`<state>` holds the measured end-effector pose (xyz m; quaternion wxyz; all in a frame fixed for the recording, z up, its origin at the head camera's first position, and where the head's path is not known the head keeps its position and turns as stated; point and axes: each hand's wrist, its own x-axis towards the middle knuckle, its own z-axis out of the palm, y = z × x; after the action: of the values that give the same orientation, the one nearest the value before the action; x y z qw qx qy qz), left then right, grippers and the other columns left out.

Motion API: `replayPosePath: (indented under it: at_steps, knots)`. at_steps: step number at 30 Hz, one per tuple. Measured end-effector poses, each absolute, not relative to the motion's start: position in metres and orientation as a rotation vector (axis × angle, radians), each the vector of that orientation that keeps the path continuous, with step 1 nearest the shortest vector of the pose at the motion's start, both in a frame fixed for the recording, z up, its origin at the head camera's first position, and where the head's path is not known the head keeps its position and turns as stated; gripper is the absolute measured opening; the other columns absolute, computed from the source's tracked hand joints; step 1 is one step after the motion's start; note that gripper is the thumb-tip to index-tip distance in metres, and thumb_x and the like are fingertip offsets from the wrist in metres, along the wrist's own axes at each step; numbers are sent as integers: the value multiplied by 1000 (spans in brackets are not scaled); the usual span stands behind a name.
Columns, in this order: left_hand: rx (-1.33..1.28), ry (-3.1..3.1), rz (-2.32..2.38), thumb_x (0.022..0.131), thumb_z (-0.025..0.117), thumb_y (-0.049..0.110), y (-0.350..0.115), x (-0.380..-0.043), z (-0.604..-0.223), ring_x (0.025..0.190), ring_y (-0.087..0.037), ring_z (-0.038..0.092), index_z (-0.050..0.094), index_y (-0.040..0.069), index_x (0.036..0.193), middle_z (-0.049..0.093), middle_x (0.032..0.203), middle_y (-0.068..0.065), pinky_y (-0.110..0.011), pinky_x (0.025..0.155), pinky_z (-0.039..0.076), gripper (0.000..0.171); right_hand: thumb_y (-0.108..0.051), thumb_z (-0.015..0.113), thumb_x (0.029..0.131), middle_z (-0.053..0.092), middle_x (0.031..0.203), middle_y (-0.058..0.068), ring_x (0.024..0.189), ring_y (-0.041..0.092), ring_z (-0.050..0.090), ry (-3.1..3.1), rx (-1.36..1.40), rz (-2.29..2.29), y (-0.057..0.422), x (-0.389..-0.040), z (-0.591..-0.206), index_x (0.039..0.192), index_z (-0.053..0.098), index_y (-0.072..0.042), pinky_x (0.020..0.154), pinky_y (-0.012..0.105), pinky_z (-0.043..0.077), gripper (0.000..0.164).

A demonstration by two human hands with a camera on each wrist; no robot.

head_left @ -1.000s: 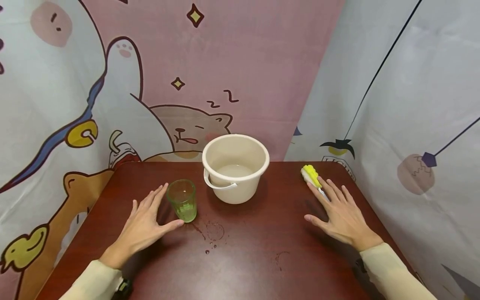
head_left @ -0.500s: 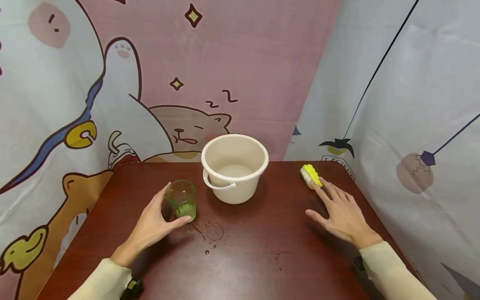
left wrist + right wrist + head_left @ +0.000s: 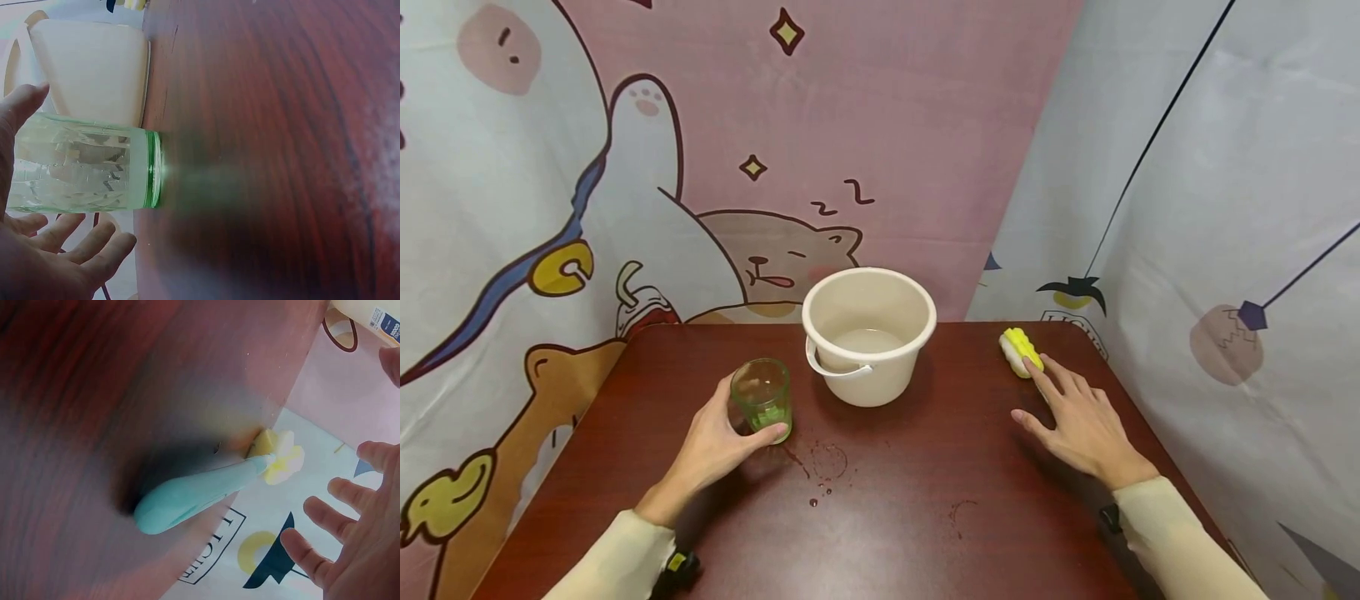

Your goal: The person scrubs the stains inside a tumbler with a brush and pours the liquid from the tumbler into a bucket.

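A green glass (image 3: 762, 398) stands upright on the dark red table (image 3: 887, 533), left of a cream bucket (image 3: 868, 333). My left hand (image 3: 715, 450) curls round the glass, thumb at its front and fingers behind it. The left wrist view shows the glass (image 3: 81, 162) between thumb and fingers of that hand (image 3: 50, 262). A brush (image 3: 1021, 352) with a yellow sponge head lies at the far right. My right hand (image 3: 1078, 421) lies flat with fingers straight, the index tip at the sponge. In the right wrist view the brush (image 3: 200, 490) has a light blue handle, and the spread fingers (image 3: 340, 497) hover over it.
The bucket (image 3: 94, 69) holds a little water and has a white handle at its front. Water drops (image 3: 827, 462) mark the table in front of it. Printed curtains hang close behind and to the right of the table.
My left hand slid forward from beside the glass and wrapped round it. My right hand crept a little towards the brush head.
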<state>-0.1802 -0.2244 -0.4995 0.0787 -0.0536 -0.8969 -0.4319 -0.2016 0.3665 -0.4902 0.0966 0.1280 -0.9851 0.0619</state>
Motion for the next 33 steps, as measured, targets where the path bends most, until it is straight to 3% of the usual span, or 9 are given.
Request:
replayPosePath:
  at_steps: [13, 20, 29, 33]
  knots:
    - [-125, -2644, -1422, 91, 103, 43, -220, -182, -502, 124, -39, 83, 50, 19, 167, 74, 150, -16, -50, 100, 71, 96, -73, 62, 112, 35, 187, 20, 159, 54, 46, -2942, 317, 263, 370, -205, -491, 186, 30, -26, 105, 76, 48, 94]
    - [-185, -2590, -1394, 92, 103, 31, -220, -183, -506, 126, -35, 83, 57, 18, 163, 78, 147, -12, -49, 102, 70, 86, -73, 62, 112, 35, 187, 22, 159, 54, 46, -2956, 299, 273, 370, -208, -491, 186, 31, -22, 107, 76, 47, 95]
    - [-150, -2630, -1346, 91, 104, 34, -220, -184, -506, 114, -32, 84, 57, 18, 159, 82, 133, -15, -40, 93, 70, 84, -67, 66, 112, 37, 184, 25, 158, 55, 46, -2974, 280, 269, 373, -214, -495, 184, 34, -17, 108, 78, 47, 93]
    - [-157, -2637, -1359, 90, 104, 33, -218, -183, -505, 118, -32, 82, 57, 17, 159, 82, 133, -15, -42, 95, 70, 85, -65, 67, 112, 38, 183, 26, 156, 56, 47, -2980, 272, 278, 374, -215, -497, 183, 35, -16, 107, 79, 47, 93]
